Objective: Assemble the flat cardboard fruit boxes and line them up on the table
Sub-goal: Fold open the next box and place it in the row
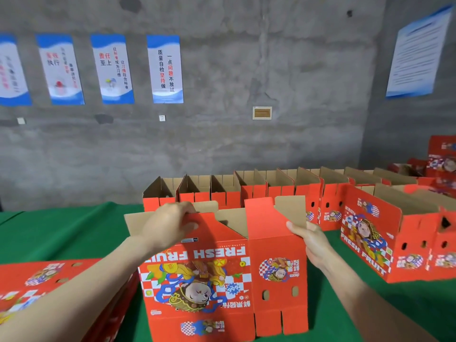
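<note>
**"FRESH FRUIT" box gripped by both hands**

The red box [197,280] stands near centre on the green table [61,230], its "FRESH FRUIT" print upside down. The left hand [170,223] curls over its top flap. The right hand [311,240] grips the right panel's edge. Assembled boxes [246,191] line the far side.
</note>
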A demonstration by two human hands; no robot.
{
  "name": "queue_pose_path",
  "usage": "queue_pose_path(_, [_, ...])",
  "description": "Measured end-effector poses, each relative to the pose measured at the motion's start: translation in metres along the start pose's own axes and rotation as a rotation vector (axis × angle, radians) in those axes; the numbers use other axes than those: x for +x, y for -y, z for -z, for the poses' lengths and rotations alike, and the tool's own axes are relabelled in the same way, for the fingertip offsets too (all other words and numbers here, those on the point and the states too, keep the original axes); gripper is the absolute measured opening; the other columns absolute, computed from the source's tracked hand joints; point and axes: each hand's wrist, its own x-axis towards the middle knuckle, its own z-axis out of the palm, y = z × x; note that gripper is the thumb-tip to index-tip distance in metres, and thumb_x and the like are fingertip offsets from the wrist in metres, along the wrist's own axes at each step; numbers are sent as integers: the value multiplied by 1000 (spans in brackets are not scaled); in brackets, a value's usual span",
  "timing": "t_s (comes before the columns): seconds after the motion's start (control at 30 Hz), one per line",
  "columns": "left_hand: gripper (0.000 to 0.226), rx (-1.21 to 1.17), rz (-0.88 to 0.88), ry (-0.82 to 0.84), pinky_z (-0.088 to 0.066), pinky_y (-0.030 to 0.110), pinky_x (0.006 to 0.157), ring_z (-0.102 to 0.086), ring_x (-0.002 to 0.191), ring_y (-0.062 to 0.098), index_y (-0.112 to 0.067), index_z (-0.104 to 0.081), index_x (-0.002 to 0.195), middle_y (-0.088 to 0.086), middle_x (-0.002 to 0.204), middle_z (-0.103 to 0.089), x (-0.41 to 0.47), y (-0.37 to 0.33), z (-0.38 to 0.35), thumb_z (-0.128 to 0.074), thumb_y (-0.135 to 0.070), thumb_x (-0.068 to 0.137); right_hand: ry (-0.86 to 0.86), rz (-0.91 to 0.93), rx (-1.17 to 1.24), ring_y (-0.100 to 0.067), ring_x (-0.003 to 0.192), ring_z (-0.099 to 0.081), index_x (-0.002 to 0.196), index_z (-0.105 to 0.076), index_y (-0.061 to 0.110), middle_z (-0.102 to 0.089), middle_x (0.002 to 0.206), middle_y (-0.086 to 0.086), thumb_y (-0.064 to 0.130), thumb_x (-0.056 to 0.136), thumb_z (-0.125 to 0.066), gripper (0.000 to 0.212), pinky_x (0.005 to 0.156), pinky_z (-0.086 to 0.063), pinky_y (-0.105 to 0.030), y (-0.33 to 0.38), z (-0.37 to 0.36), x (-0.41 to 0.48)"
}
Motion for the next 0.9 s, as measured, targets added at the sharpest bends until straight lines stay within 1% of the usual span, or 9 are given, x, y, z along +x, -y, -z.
queue_pose_path(0.13, [37, 180, -100, 10, -38, 31, 86, -62, 92, 21, -22, -67, 90, -4, 92, -70, 15, -38, -14, -52, -55, 89, 55, 78, -43, -13, 108, -57, 120, -63, 13, -70, 109, 3, 18, 88, -65, 32, 102, -39, -33, 4, -34, -10])
queue_pose_path(0.23, [59, 215, 79, 150, -36, 34, 81, -62, 89, 26, -14, -56, 76, 6, 88, -67, 28, -71, -25, -36, -68, 89, 15, 175, -76, -34, 97, -64, 100, -69, 2, -64, 111, -29, 14, 93, -60, 17, 92, -46, -46, 9, -64, -20])
queue_pose_path(0.3, [48, -255, 271, 144, -44, 32, 86, -61, 101, 23, -16, -51, 101, 4, 103, -64, 27, -83, -29, -49, -61, 87, -83, 224, -76, -45, 104, -58, 98, -62, -11, -54, 114, -38, 12, 96, -56, 25, 91, -45, -53, 11, -77, -27])
queue_pose_path(0.37, [45, -786, 398, 186, -45, 32, 95, -54, 115, 14, -26, -43, 117, -13, 111, -58, 18, -99, -33, -58, -54, 86, -120, 300, -47, -25, 89, -62, 93, -61, -13, -63, 105, -32, 4, 97, -51, 20, 80, -48, -37, 9, -90, -41])
queue_pose_path(0.53, [124, -1362, 509, 243, -35, 43, 112, -42, 132, 14, -22, -3, 152, -5, 146, -40, 1, -121, -40, -72, -65, 59, -36, 445, -84, 5, 102, -62, 116, -66, 24, -70, 107, 20, -16, 86, -39, 57, 88, -47, -12, -3, -131, -85])
queue_pose_path(0.6, [103, -1372, 501, 177, -42, 40, 106, -53, 121, 17, -14, -23, 148, 3, 133, -53, 0, -112, -42, -76, -50, 68, 68, 466, -155, 8, 123, -48, 130, -47, 40, -54, 129, 26, -15, 86, -39, 71, 102, -38, -13, -5, -144, -90])
queue_pose_path(0.7, [17, -1261, 587, -106, -54, 43, 87, -69, 88, 30, -6, -66, 95, 14, 89, -72, 1, -87, -43, -59, -22, 93, 294, 482, -261, 8, 138, -25, 143, -34, 26, -31, 150, 15, -6, 89, -46, 65, 116, -22, -19, -7, -149, -82])
queue_pose_path(0.8, [22, -1145, 564, -245, -56, 40, 73, -70, 75, 26, -10, -66, 81, 5, 76, -74, 1, -53, -34, -55, -21, 96, 419, 417, -341, 23, 125, -31, 137, -49, 16, -32, 147, 16, 2, 94, -50, 46, 100, -33, -4, -5, -133, -61])
queue_pose_path(0.9, [24, -1164, 474, -140, -56, 31, 59, -73, 73, 27, -13, -67, 90, 8, 82, -75, -2, -33, -23, -61, -35, 87, 123, 400, -508, -2, 115, -52, 131, -54, 14, -39, 143, 7, 3, 94, -54, 39, 100, -40, -13, -1, -108, -29])
